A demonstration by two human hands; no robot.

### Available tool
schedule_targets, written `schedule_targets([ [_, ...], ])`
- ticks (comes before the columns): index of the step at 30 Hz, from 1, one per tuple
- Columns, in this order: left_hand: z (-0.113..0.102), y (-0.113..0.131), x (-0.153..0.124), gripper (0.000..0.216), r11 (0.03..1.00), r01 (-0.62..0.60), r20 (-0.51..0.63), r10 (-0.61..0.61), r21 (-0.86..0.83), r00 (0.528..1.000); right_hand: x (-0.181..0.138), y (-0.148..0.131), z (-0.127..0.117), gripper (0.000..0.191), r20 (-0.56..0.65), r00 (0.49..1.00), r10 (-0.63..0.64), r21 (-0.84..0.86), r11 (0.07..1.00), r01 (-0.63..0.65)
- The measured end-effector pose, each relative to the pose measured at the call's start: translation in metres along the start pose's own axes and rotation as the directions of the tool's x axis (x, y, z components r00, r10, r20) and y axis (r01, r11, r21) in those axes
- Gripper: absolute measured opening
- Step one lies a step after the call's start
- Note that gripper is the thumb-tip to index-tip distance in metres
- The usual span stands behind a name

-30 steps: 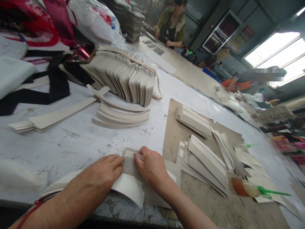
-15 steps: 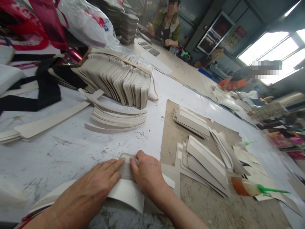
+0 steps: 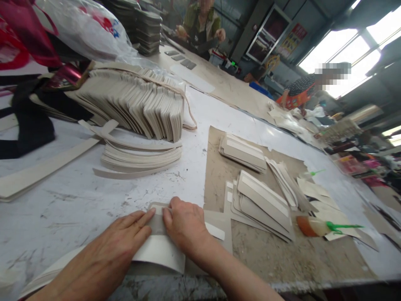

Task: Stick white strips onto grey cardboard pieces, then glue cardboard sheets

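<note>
Between my hands lies a small grey-beige sheet piece point(image 3: 156, 228) with rounded corners and a pale strip near its far edge. My left hand point(image 3: 117, 244) rests on its left side, fingers stretched out and flat. Curled over the right side is my right hand point(image 3: 184, 225), thumb and fingers pinching at the far edge; the exact grip is partly hidden. Toward me, a curved off-white piece point(image 3: 163, 253) touches the grey one. A stack of pale sheets point(image 3: 46, 269) lies partly under my left forearm. Another flat beige sheet point(image 3: 217, 219) sits beside my right wrist.
Stacked pale-striped pieces point(image 3: 263, 205) lie on a brown sheet point(image 3: 216, 167), near a glue bottle point(image 3: 310, 225) with a green nozzle. Curved strips point(image 3: 140, 159) and a long row of upright pieces point(image 3: 138, 104) stand beyond my hands. Two people work farther back.
The camera view has swung slightly, so the table's contents sit farther left. My hands keep nearly the same hold on the piece. A person at the back has raised a hand.
</note>
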State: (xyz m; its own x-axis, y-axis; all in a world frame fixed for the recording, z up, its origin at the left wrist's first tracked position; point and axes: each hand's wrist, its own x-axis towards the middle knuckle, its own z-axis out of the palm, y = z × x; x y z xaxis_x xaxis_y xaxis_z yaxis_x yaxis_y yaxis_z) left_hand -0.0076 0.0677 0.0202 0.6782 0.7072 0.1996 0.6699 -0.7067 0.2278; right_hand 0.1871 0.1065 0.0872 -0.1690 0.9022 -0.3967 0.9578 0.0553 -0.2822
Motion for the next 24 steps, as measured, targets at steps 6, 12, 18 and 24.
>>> schedule_targets([
  [6, 0.003, -0.003, -0.001, 0.050, 0.999, -0.015, 0.043, 0.013, 0.035, 0.999, -0.001, -0.001, 0.000, 0.028, 0.007, 1.000, -0.009, 0.003, 1.000, 0.009],
  [12, -0.001, 0.002, 0.005, 0.051, 0.998, 0.058, 0.069, -0.056, -0.022, 0.996, 0.000, -0.001, -0.002, 0.029, 0.013, 1.000, -0.025, -0.011, 1.000, 0.025],
  [18, -0.022, 0.013, 0.021, 0.048, 0.972, 0.198, 0.110, -0.184, -0.128, 0.977, -0.004, -0.004, -0.005, 0.028, -0.007, 1.000, -0.006, -0.059, 0.998, 0.006],
  [24, -0.027, 0.017, 0.025, 0.059, 0.952, 0.279, 0.174, -0.256, -0.125, 0.951, -0.028, 0.035, -0.015, 0.028, -0.079, 0.993, 0.093, -0.078, 0.992, -0.099],
])
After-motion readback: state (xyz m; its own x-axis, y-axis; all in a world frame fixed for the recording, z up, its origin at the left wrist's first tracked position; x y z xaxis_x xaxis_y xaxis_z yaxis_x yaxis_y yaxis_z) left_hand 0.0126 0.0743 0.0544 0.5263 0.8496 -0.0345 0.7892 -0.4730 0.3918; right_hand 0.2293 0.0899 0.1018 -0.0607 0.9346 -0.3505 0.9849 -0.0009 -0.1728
